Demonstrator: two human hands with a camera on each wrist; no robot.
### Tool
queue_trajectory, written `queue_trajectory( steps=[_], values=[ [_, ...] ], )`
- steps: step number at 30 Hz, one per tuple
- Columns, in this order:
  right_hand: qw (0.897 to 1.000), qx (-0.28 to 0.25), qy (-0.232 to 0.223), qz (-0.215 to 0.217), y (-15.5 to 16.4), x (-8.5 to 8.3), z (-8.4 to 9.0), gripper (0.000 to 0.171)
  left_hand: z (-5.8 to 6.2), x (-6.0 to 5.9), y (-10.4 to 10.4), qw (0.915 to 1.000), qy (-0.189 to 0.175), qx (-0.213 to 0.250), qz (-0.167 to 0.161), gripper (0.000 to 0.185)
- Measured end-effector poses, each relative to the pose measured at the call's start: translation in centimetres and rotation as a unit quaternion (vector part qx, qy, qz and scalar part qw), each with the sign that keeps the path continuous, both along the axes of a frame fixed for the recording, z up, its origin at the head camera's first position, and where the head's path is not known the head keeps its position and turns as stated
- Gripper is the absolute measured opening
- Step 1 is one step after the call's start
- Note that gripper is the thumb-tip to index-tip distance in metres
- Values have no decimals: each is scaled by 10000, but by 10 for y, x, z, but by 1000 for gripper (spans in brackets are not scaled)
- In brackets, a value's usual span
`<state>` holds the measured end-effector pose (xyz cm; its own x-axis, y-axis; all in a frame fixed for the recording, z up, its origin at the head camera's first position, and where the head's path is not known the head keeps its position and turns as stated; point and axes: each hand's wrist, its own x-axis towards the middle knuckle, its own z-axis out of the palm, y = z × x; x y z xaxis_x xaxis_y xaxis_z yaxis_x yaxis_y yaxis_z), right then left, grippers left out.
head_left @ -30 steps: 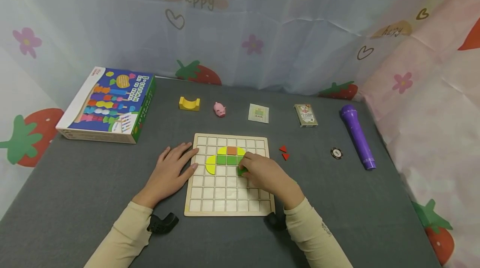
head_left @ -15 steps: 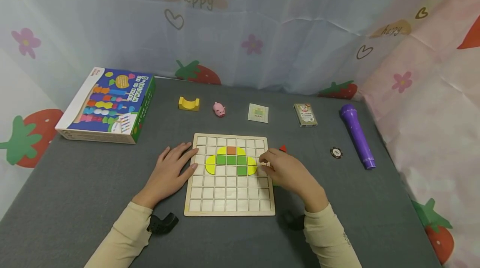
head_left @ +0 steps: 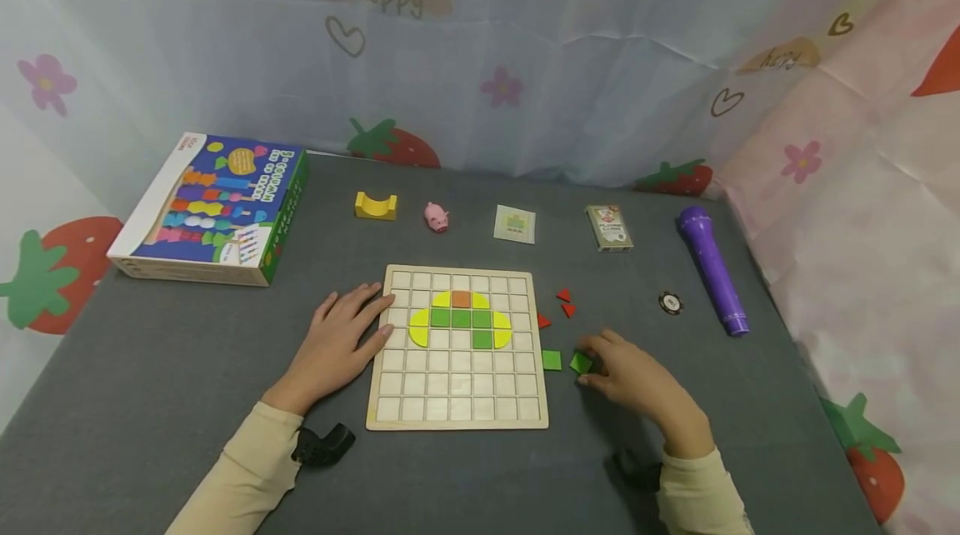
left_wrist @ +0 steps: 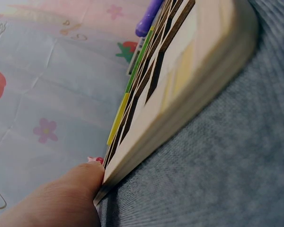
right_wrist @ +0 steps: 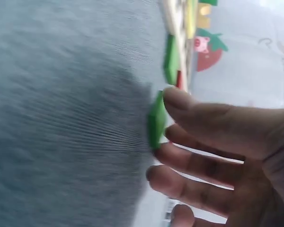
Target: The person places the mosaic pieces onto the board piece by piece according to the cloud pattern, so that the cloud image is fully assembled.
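In the head view, a wooden grid board [head_left: 459, 385] carries several green square tiles [head_left: 461, 318], an orange square tile [head_left: 461, 299] and yellow curved tiles [head_left: 419, 328]. My left hand [head_left: 340, 345] rests flat with its fingertips at the board's left edge; in the left wrist view the thumb [left_wrist: 80, 184] touches the board's side [left_wrist: 180, 123]. Right of the board, my right hand [head_left: 633, 375] pinches a loose green square tile [head_left: 581, 362] between thumb and forefinger, close over the cloth. The right wrist view shows that green tile [right_wrist: 156, 120] between the thumb and fingertips.
Another green square tile [head_left: 552, 360] and several small red triangles [head_left: 564, 295] lie beside the board's right edge. Behind stand a game box [head_left: 210, 210], yellow block [head_left: 376, 206], pink pig [head_left: 436, 217], pattern card [head_left: 514, 224], playing-card box [head_left: 609, 227], poker chip [head_left: 671, 302] and purple microphone [head_left: 712, 268].
My right hand let go of a green tile on the board, moved right and towards me off the board, and took hold of a loose green tile. The left hand stayed still.
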<state>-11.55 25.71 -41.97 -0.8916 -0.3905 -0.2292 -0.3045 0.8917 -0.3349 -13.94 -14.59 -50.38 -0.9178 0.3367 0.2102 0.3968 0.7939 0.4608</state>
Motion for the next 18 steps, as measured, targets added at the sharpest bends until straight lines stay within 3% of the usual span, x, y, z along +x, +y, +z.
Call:
queue_trajectory(
  steps=[9,18],
  values=[
    [9989,17,468,1,-4,-1,-9,26,0,0,0,10000,53,47,-10,51],
    [9969,-233,748,-84,-22,-13,9,31,0,0,0,10000,-13,1,-1,52]
  ],
)
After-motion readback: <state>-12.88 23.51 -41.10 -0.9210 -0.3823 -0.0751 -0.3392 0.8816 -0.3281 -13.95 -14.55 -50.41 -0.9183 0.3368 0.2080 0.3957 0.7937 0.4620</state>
